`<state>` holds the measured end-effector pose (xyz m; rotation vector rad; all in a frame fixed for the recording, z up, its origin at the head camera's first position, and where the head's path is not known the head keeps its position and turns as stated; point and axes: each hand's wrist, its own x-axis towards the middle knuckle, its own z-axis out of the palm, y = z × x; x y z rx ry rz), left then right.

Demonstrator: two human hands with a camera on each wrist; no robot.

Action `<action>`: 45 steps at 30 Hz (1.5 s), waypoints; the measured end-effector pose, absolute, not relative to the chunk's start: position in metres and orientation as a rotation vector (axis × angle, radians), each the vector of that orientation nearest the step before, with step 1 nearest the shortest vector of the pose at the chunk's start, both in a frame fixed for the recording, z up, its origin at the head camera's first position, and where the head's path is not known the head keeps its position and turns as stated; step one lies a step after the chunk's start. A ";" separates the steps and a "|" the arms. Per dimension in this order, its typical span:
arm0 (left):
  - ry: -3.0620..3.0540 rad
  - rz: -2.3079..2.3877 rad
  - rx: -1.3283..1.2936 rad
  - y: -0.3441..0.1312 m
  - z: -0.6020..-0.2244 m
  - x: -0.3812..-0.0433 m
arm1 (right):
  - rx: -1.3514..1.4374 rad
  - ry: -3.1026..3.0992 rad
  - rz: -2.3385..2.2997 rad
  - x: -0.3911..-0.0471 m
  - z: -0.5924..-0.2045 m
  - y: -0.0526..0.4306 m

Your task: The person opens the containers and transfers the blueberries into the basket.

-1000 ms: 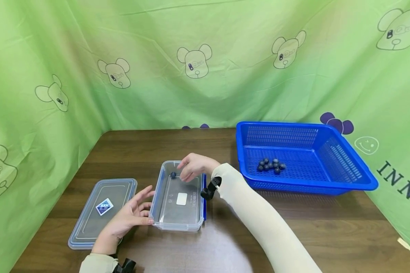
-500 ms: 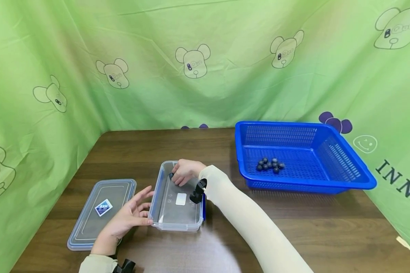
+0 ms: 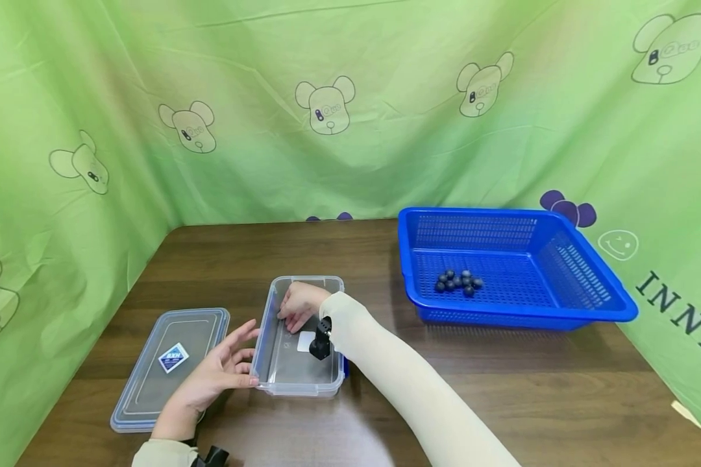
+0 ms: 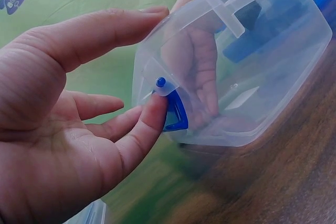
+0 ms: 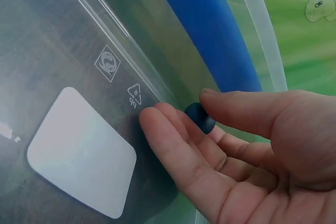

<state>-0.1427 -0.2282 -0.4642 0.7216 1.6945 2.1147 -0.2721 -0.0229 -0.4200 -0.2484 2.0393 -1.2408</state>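
My right hand (image 3: 300, 306) reaches down inside a clear plastic food container (image 3: 295, 389). Between its thumb and fingers it pinches a blueberry (image 5: 200, 118), seen in the right wrist view close to the container's wall. My left hand (image 3: 219, 370) rests against the container's left side, fingers extended. In the left wrist view, the thumb of that hand touches the rim and a fingertip touches a blue latch (image 4: 176, 113). To the left lies a lid (image 3: 146, 389) with a blue and white label. Several more blueberries (image 3: 458, 282) sit in a blue basket (image 3: 502, 314) at the right.
The wooden table (image 3: 502, 383) carries everything, and the basket stands at its back right. A green curtain (image 3: 257, 162) with printed bear heads hangs around the back and sides. A white sticker (image 5: 84, 153) shows at the container's bottom.
My right hand has moved left and down into the container, where it has taken hold of the blueberry there. The left hand stays against the container. The view has shifted slightly.
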 end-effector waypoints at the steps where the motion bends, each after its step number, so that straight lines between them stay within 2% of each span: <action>1: 1.696 2.115 0.721 -0.228 -0.464 -0.143 | -0.242 2.038 -1.245 -0.272 -0.421 -0.024; 14: 1.687 2.120 0.726 -0.227 -0.462 -0.141 | -0.269 2.011 -1.214 -0.273 -0.420 -0.021; 27: 1.705 2.117 0.708 -0.227 -0.460 -0.140 | -0.288 1.901 -1.220 -0.278 -0.399 -0.006; 45: 1.732 2.117 0.706 -0.226 -0.462 -0.140 | -0.325 1.881 -1.285 -0.287 -0.377 0.054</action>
